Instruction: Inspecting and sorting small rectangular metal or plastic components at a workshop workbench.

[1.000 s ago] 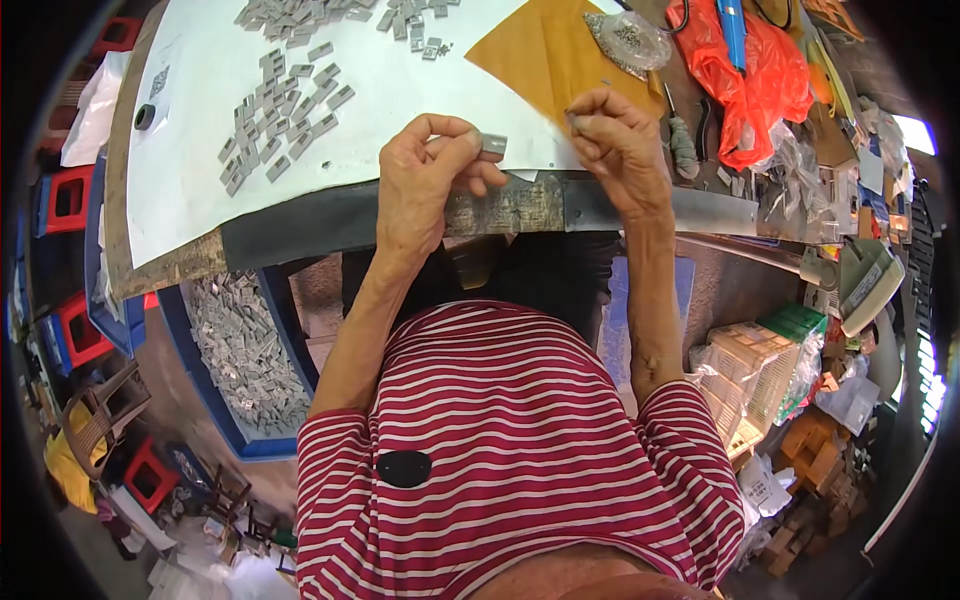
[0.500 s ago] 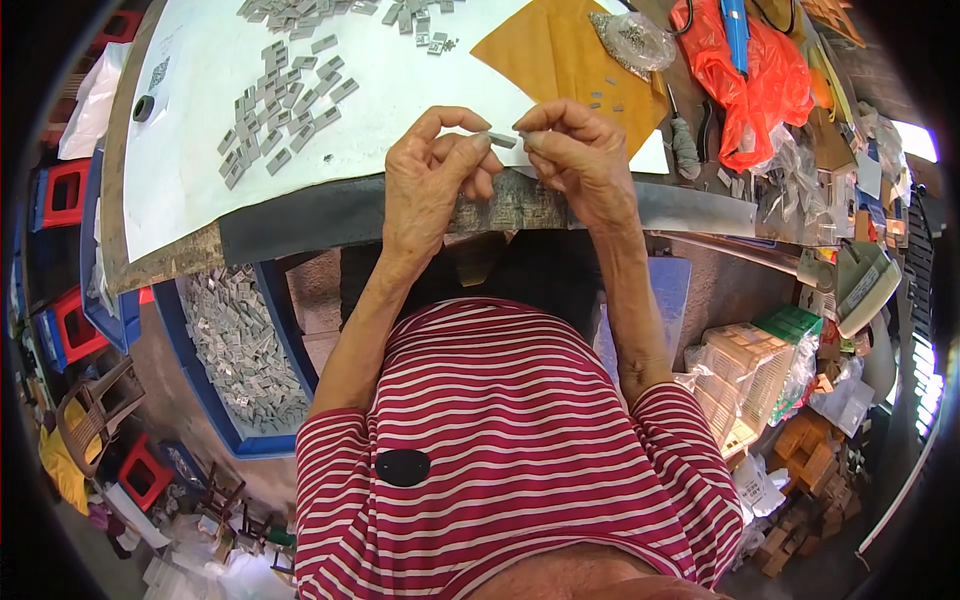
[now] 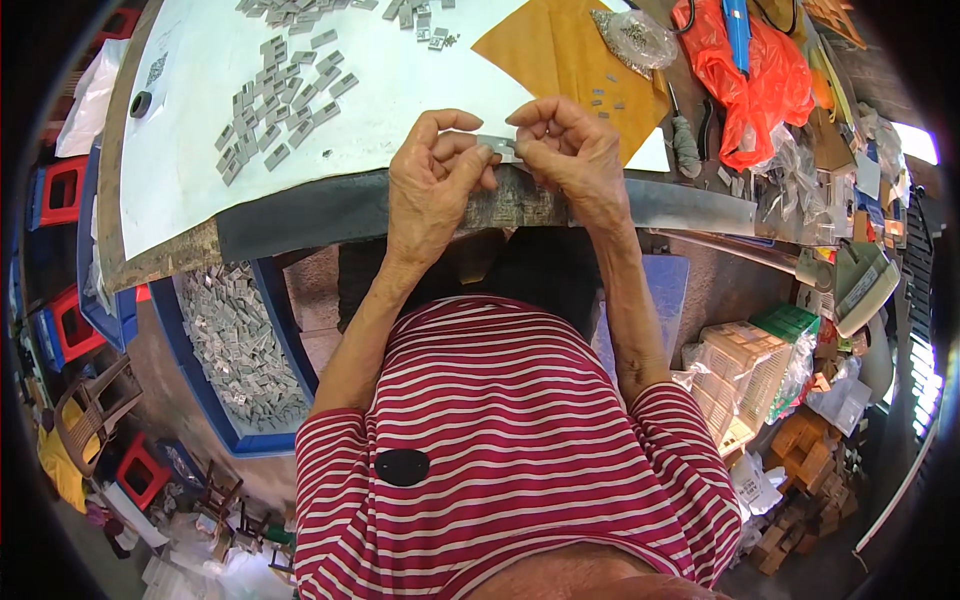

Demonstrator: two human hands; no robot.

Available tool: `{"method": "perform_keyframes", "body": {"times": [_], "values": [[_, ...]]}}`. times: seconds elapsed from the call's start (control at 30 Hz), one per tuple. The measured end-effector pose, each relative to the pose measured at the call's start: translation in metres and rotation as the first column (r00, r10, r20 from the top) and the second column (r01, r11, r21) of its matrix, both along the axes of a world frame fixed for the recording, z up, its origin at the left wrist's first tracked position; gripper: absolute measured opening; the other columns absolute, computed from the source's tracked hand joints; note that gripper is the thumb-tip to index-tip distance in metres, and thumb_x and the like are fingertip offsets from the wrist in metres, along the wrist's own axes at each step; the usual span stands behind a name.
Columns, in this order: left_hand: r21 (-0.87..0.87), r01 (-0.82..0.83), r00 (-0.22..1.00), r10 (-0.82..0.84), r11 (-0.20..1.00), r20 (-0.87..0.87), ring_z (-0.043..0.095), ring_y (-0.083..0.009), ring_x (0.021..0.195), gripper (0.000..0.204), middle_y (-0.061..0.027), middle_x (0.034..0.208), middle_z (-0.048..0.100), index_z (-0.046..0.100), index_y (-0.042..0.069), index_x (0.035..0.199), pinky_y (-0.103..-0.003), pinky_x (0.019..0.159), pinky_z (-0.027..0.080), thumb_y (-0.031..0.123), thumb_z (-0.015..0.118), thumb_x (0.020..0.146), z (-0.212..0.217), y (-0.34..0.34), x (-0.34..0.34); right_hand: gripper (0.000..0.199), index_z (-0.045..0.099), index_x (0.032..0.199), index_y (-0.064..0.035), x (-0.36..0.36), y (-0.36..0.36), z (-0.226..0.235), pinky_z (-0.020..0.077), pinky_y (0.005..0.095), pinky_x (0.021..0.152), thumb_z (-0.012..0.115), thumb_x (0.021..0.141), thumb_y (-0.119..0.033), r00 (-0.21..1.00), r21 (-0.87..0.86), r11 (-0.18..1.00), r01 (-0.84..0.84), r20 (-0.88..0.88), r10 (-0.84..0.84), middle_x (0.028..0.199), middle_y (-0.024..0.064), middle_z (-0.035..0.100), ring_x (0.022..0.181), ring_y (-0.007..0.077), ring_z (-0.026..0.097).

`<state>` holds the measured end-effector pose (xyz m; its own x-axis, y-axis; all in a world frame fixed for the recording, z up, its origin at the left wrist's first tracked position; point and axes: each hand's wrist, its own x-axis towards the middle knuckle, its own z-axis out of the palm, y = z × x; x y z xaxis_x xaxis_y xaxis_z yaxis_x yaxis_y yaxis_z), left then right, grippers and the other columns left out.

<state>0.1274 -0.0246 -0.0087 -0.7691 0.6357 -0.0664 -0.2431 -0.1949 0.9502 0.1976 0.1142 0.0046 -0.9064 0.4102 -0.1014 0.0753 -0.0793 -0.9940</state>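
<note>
Head view: white-covered worktable (image 3: 330, 95), cluttered workshop.

My bench (image 3: 330, 215) runs across in front of me, dark worn edge right under my grip. Its top is covered by a big white sheet (image 3: 200, 150), reaching from my pinch far out to my left. On that sheet, up and left of my grip, a loose scatter of small grey flat pieces (image 3: 285, 105); more of them (image 3: 300, 10) bunch along the far edge. Just beyond my grip, to the right, an orange-brown paper (image 3: 570, 55) with a few tiny grey bits on it. Further right, a clear bag (image 3: 635, 35), of small parts I think, then crumpled orange plastic (image 3: 745, 75). Far left, a small dark ring (image 3: 141, 103).
</note>
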Motion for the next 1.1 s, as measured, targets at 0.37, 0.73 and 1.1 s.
{"method": "perform_keyframes", "body": {"times": [0.37, 0.73, 1.1], "values": [[-0.188, 0.028, 0.960, -0.079, 0.982, -0.268, 0.055, -0.0076, 0.066, 0.017, -0.0067, 0.082, 0.061, 0.051, -0.002, 0.100, -0.018, 0.061, 0.046, 0.000, 0.053, 0.084, 0.001, -0.005, 0.000, 0.019, 0.055, 0.093, 0.0039, 0.000, 0.006, -0.002, 0.0346, 0.0143, 0.041, 0.059, 0.075, 0.002, 0.994, -0.017, 0.996, -0.092, 0.052, 0.092, 0.066, 0.0012, 0.055, 0.051, 0.0017, 0.047], [-0.067, 0.050, 0.993, -0.057, 0.997, -0.105, 0.055, -0.0063, 0.065, 0.012, -0.0050, 0.077, 0.061, 0.054, -0.002, 0.095, -0.017, 0.058, 0.046, 0.001, 0.053, 0.083, -0.002, -0.007, -0.003, 0.009, 0.059, 0.087, 0.0027, 0.000, 0.005, -0.003, 0.0357, 0.0165, 0.044, 0.058, 0.079, -0.002, 0.985, -0.059, 0.985, -0.160, 0.062, 0.163, 0.064, 0.0007, 0.054, 0.053, 0.0039, 0.048], [-0.155, 0.122, 0.979, -0.145, 0.980, -0.146, 0.055, -0.0075, 0.064, 0.018, -0.0061, 0.074, 0.061, 0.055, -0.004, 0.098, -0.019, 0.058, 0.045, 0.002, 0.054, 0.081, 0.000, -0.012, -0.008, 0.008, 0.058, 0.085, 0.0026, -0.003, -0.003, -0.003, 0.0300, 0.0148, 0.042, 0.056, 0.077, 0.000, 0.993, 0.028, 0.996, -0.082, 0.084, 0.080, 0.062, -0.0006, 0.052, 0.048, 0.0027, 0.043]]}}
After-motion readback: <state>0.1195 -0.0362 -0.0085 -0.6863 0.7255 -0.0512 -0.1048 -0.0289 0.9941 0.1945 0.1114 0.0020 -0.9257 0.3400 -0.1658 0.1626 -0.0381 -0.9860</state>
